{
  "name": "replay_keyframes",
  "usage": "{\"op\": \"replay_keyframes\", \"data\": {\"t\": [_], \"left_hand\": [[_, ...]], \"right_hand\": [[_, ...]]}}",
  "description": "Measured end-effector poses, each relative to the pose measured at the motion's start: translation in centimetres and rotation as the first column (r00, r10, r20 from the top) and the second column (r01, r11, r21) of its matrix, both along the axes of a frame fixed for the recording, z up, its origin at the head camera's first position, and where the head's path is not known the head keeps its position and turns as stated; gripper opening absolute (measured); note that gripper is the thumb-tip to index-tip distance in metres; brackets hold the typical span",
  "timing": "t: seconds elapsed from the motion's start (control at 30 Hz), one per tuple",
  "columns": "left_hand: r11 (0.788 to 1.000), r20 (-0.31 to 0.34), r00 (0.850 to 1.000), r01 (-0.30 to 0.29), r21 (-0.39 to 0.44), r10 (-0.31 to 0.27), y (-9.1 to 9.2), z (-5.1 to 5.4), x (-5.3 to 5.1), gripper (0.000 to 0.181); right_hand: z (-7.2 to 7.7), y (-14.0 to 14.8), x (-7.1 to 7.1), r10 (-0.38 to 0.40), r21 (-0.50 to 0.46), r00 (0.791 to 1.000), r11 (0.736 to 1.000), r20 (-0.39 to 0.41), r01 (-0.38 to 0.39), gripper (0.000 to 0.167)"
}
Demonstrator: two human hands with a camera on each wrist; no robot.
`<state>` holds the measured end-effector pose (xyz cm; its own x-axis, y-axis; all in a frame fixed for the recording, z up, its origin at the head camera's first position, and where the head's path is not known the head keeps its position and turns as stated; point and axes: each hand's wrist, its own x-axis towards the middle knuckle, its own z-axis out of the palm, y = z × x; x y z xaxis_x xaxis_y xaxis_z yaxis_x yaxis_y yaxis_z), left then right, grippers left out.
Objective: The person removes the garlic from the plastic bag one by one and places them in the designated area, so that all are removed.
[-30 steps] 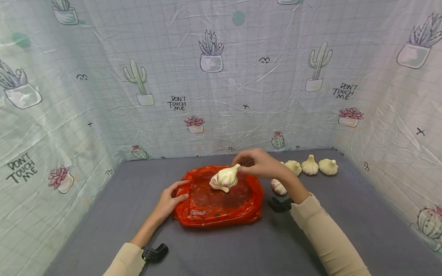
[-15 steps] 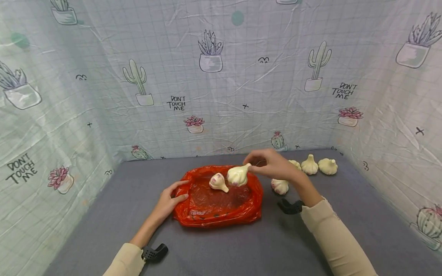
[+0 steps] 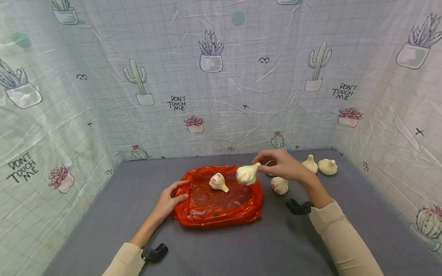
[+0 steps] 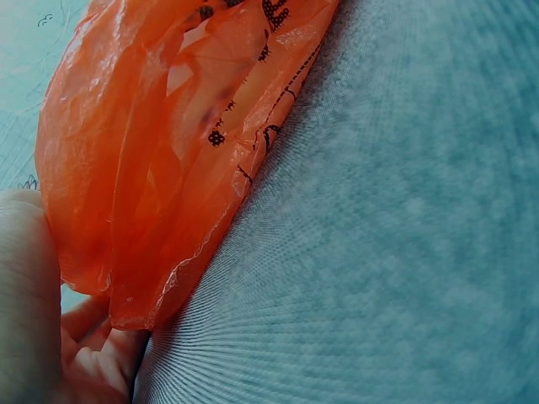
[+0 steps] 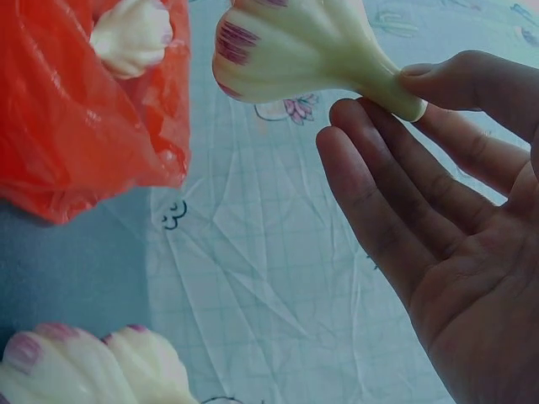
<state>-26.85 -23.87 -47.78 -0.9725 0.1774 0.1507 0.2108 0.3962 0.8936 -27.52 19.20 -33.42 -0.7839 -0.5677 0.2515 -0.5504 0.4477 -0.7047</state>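
Observation:
A red plastic bag (image 3: 221,221) sits in the middle of the table with its mouth spread wide. My left hand (image 3: 169,200) holds its left rim, and the left wrist view shows the thumb and fingers at the film. Inside lies one garlic bulb (image 3: 217,181), pale with purple streaks. Over the bag's right rim, my right hand (image 3: 281,165) pinches a second garlic bulb (image 3: 246,175) by its stem between thumb and fingers. In the right wrist view the held garlic bulb (image 5: 295,50) is off any surface, its round end pointing left.
Right of the bag rests a garlic bulb (image 3: 279,185), with another partly hidden behind my right hand. Two more bulbs, an upright one (image 3: 310,165) and a tipped one (image 3: 328,166), stand farther right. A patterned curtain (image 3: 221,96) surrounds the grey table (image 3: 214,249).
My right hand has moved right with the garlic bulb, from above the bag's middle to its right rim. That uncovers the bulb inside the bag. My left hand has stayed put.

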Motion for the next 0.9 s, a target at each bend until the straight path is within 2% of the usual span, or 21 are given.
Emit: {"op": "replay_keyframes", "data": {"t": [0.37, 0.9], "left_hand": [[1.000, -0.006, 1.000, 0.011, -0.007, -0.011, -0.1, 0.2, 0.0, 0.047], [1.000, 0.009, 1.000, 0.005, 0.008, -0.005, 0.0, 0.2, 0.2, 0.047]], "right_hand": [[-0.3, 1.4, -0.2, -0.018, 0.011, 0.999, 1.000, -0.037, 0.019, 0.017], [-0.3, 3.2, -0.4, -0.074, 0.007, 0.997, 0.997, -0.021, 0.074, 0.016]]}}
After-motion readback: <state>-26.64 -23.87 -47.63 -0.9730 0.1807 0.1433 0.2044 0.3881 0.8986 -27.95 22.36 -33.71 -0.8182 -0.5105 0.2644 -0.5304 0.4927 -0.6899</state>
